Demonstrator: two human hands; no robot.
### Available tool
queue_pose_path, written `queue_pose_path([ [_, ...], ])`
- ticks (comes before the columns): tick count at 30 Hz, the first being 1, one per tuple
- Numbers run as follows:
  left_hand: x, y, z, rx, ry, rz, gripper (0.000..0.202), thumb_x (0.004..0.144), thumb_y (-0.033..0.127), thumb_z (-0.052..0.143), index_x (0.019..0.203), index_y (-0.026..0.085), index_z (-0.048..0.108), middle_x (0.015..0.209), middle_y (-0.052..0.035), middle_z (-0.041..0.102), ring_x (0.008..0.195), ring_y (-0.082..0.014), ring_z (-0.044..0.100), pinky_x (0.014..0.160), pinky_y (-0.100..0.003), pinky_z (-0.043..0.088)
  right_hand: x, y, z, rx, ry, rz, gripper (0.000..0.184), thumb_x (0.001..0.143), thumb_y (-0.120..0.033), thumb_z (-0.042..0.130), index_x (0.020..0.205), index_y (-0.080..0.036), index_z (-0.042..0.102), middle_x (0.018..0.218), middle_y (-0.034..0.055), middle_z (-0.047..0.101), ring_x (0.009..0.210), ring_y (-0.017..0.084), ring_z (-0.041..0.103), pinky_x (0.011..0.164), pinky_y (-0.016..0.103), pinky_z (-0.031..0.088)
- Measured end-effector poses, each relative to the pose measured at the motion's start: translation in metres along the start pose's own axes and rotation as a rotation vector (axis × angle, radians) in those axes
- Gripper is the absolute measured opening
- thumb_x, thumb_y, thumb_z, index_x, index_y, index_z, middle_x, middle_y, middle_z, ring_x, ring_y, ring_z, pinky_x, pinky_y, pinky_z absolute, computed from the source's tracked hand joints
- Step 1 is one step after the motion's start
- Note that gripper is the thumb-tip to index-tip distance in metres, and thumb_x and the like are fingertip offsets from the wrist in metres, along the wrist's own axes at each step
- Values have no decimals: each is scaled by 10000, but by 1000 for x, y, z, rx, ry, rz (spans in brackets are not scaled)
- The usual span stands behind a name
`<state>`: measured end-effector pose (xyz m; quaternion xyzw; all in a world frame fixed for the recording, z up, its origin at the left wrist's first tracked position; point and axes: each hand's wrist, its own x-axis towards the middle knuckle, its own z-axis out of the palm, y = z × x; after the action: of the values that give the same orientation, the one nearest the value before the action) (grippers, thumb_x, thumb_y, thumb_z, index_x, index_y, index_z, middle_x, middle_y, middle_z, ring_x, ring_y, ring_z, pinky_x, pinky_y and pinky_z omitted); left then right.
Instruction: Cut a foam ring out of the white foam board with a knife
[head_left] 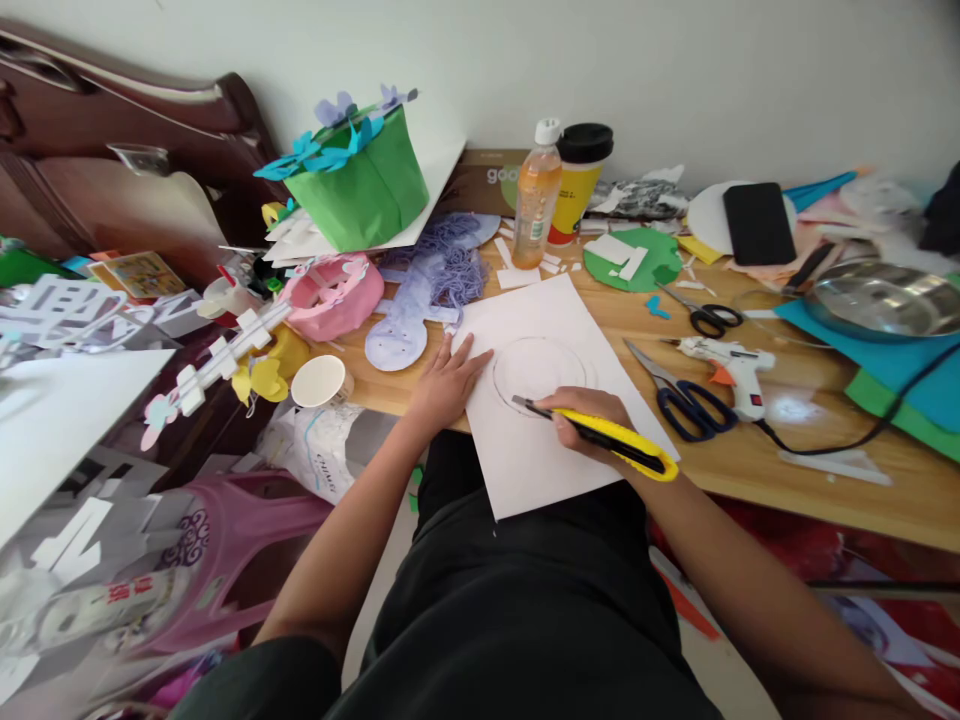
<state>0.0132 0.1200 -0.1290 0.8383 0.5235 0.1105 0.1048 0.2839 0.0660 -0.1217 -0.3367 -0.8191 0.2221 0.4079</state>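
Observation:
A white sheet point(517, 470) lies on the wooden table and juts over its front edge toward my lap. A round outline is drawn on it. My right hand point(596, 408) is closed around a yellow and black utility knife point(622, 440), its blade tip at the lower part of the outline. Whether the blade has cut through, I cannot tell. My left hand point(450, 382) rests flat with fingers spread on the sheet's left edge. Just left of that hand are a pale purple paper figure point(397, 343) and a white paper cup point(322, 382).
Right of the sheet lie dark-handled scissors point(694, 405), a white glue gun point(739, 370) with a black cord, and smaller scissors point(712, 318). Behind stand a bottle point(538, 195) and a lidded yellow cup point(577, 185). A green paper basket point(360, 180) and a pink one point(334, 295) are at left.

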Motion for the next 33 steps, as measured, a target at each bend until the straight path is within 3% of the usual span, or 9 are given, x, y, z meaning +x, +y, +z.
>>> queue_pose_path([
  [4, -19, 14, -4, -223, 185, -77, 397, 1073, 315, 343, 1354, 217, 605, 1555, -100, 484, 1523, -268, 316, 1242, -504, 286, -3, -16, -5, -35, 169, 204, 261, 979, -358, 560, 1187, -242, 666, 976, 60, 763, 802, 199, 745, 741, 301, 606],
  [8, -74, 55, 7, -541, 555, -442, 348, 1036, 333, 429, 1370, 270, 503, 1571, -123, 378, 1505, -252, 320, 1180, -460, 386, -5, -29, 7, -176, 123, 235, 442, 1001, -329, 559, 1431, -234, 523, 1082, 104, 754, 949, 248, 750, 848, 366, 614],
  [10, -102, 76, 14, -849, 614, -679, 417, 983, 337, 535, 1382, 284, 426, 1503, -134, 422, 1412, -251, 445, 1113, -422, 455, -12, -32, 18, -254, 82, 167, 539, 1001, -309, 572, 1518, -251, 430, 1171, 123, 736, 1105, 302, 709, 960, 467, 580],
  [11, -112, 84, 17, -1045, 605, -813, 453, 956, 347, 582, 1371, 285, 411, 1436, -128, 486, 1330, -249, 529, 1067, -410, 489, -16, -33, 23, -276, 57, 138, 589, 996, -299, 586, 1548, -259, 386, 1231, 130, 719, 1189, 330, 669, 1012, 522, 549],
  [13, -124, 95, 19, -1464, 415, -971, 458, 915, 396, 644, 1308, 248, 459, 1261, -125, 615, 1157, -264, 649, 952, -410, 550, -27, -36, 32, -286, 11, 104, 678, 977, -283, 617, 1586, -271, 318, 1338, 134, 673, 1304, 365, 588, 1066, 588, 502],
  [16, -124, 103, 10, -1779, 126, -913, 418, 825, 417, 761, 1126, 171, 607, 1106, -135, 709, 1046, -299, 697, 869, -395, 572, -38, -44, 36, -264, 4, 61, 722, 967, -267, 632, 1601, -265, 286, 1372, 138, 653, 1315, 353, 583, 1053, 563, 533],
  [21, -119, 117, -13, -1873, 126, -709, 668, 747, 256, 842, 1354, 289, 566, 1282, -81, 695, 1127, -285, 674, 948, -377, 544, -40, -67, 19, -210, 73, 39, 674, 977, -264, 615, 1583, -282, 322, 1299, 118, 695, 1248, 306, 642, 1030, 492, 577],
  [28, -121, 126, -23, -2068, 143, -739, 852, 689, 157, 730, 1477, 322, 452, 1214, -70, 726, 989, -310, 721, 880, -434, 574, -31, -101, 1, 13, 97, 171, 562, 976, -378, 616, 1502, -294, 439, 1327, 116, 675, 1260, 294, 631, 1060, 462, 548],
  [33, -130, 118, -16, -2204, 53, -832, 884, 581, 79, 614, 1440, 258, 512, 1145, -66, 753, 994, -331, 721, 914, -476, 562, -25, -113, -8, 245, 62, 432, 470, 950, -422, 655, 1378, -238, 588, 1145, 109, 758, 1023, 271, 746, 868, 365, 641],
])
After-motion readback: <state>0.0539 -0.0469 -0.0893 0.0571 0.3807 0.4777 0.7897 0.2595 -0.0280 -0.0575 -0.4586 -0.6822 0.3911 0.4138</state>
